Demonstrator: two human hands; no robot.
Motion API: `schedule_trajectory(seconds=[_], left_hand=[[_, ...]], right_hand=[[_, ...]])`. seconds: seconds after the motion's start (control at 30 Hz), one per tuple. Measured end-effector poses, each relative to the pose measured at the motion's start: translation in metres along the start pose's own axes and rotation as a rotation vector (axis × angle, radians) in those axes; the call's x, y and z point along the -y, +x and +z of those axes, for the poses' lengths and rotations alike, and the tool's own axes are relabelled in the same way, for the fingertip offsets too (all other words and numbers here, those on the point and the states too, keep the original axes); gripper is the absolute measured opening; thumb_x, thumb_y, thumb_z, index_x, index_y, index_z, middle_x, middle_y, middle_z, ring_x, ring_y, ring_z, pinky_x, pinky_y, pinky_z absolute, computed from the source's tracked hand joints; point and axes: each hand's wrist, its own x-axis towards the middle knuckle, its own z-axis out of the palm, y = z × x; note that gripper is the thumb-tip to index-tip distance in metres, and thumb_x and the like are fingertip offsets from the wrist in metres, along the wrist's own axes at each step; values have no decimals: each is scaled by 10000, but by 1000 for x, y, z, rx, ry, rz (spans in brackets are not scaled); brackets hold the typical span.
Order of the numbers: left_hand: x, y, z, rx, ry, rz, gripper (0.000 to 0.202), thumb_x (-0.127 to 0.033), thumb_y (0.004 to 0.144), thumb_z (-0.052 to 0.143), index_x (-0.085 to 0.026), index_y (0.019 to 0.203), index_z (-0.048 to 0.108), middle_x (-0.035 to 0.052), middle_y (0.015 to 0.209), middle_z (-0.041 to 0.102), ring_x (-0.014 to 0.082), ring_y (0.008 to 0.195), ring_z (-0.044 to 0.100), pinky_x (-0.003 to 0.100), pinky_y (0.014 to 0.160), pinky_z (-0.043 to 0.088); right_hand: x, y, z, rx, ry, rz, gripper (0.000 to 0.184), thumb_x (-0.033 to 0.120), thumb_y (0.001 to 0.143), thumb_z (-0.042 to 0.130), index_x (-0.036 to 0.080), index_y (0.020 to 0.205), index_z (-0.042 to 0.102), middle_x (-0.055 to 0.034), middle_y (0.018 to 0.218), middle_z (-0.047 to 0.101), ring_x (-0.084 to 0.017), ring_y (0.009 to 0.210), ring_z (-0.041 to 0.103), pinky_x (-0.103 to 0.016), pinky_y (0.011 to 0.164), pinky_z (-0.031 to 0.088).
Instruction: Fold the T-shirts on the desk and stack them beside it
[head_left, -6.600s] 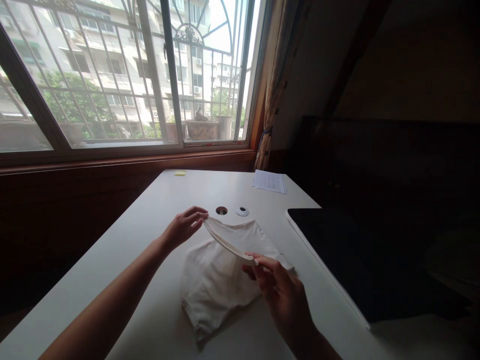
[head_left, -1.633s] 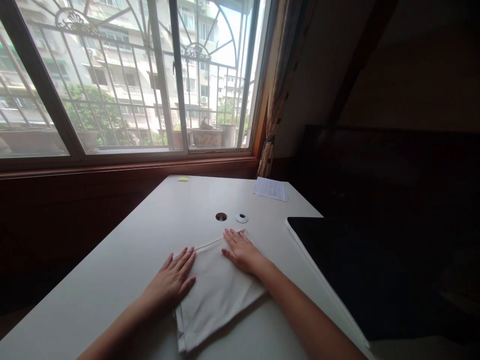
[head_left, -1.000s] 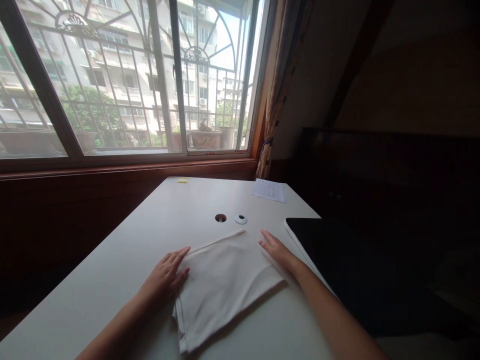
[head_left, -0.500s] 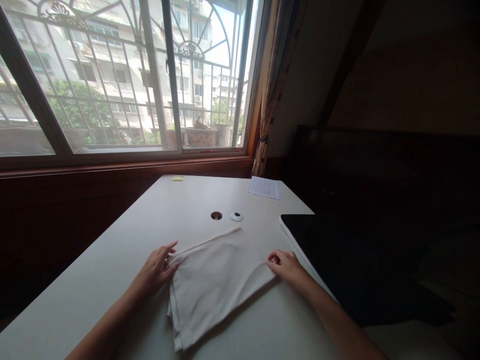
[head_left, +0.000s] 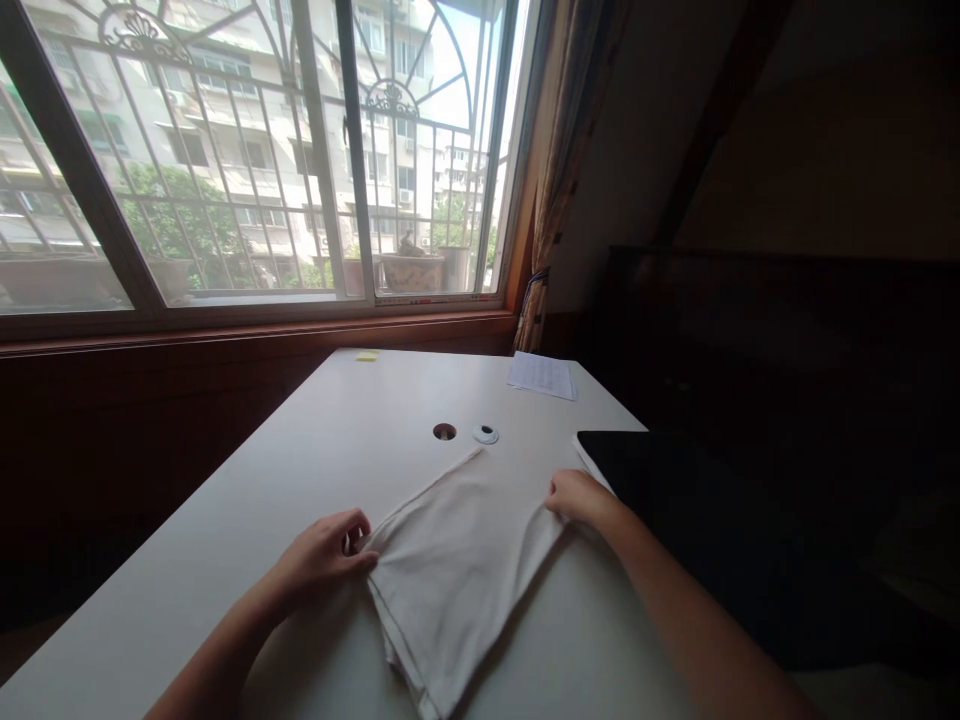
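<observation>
A folded white cloth lies flat on the white table, one corner pointing toward the far edge. My left hand pinches the cloth's left corner, fingers curled round the fabric. At the cloth's right corner my right hand is closed on the edge. Both forearms reach in from the bottom of the view.
A round cable hole and its white cap sit just beyond the cloth. A sheet of paper and a small yellow note lie near the far edge. A dark surface adjoins the table on the right. A barred window is behind.
Both hands went from lying flat on the cloth to gripping its left and right corners. The cloth has turned slightly, its near end swinging to the right.
</observation>
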Motion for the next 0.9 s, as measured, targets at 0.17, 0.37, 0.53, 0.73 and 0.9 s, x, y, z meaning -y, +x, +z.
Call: schedule_trajectory(seconds=[0.17,0.37,0.53,0.73,0.9], left_hand=[[-12,-6,6,94,29,198,242,-450,890,654,-220,843,596,-31,723,602,153,674,521,250,631,370],[-43,-14,14,140,72,362,114,-262,878,631,-233,792,562,-37,693,609,154,679,529,271,699,399],[-43,-12,13,147,-31,426,227,-350,949,564,-224,761,546,-14,684,570,158,667,526,275,674,422],[-28,-4,16,-3,-17,402,316,-207,929,507,-244,1233,583,74,1051,639,207,891,595,334,803,523],[-31,-3,23,1,155,491,454,-145,964,461,-356,1346,585,70,1232,607,220,1008,578,343,839,551]], right_hand=[[31,38,-8,65,-183,68,278,372,960,641,182,1162,656,-86,1216,657,-215,1051,649,-421,915,547],[68,60,7,-110,-225,34,314,367,979,608,190,1238,620,-95,1295,613,-247,1143,605,-475,967,515],[77,55,24,-301,-160,1,338,162,1001,380,165,1191,659,-220,1251,618,-325,1200,540,-475,980,406],[53,36,35,-394,-65,-11,380,242,969,426,202,1317,574,-152,1255,621,-291,1131,552,-384,951,403],[23,0,50,-422,-21,-53,414,338,977,434,182,1344,545,-157,1309,582,-323,1183,502,-426,1016,403]])
